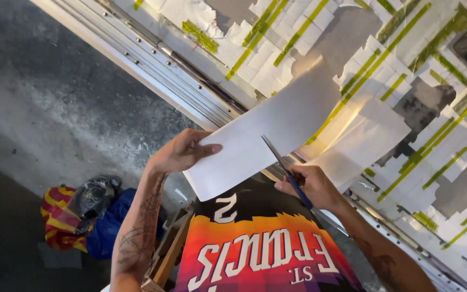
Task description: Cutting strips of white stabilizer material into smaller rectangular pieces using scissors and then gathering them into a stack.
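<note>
Hands, two, bare, both engaged on one item. Left hand (182, 151): fingers closed over the left edge of a flat rectangular sheet of white paper (266, 138), thumb on top, holding it up in front of the chest. Right hand (312, 186): closed around the dark blue handles of a pair of scissors (287, 170) with slim metal blades; blades slightly parted and set into the lower edge of the sheet, points reaching toward its middle.

White sheet: held in the air between both hands, tilted, long side running from lower left to upper right, above the person's black and orange printed shirt (260, 249).

Behind the sheet: large pale panel (406, 108), patched with white paper squares and strips of yellow-green tape, grey bare areas between. One loose white ribbed piece (363, 143) lies just beside the right hand. Metal frame rail (168, 59) with a row of screws runs diagonally along the panel's edge.

Below left: grey concrete floor (44, 97); red-and-yellow striped bag (58, 221) with black plastic and blue cloth, near the left forearm. Wooden frame piece (171, 249) beside the shirt.
</note>
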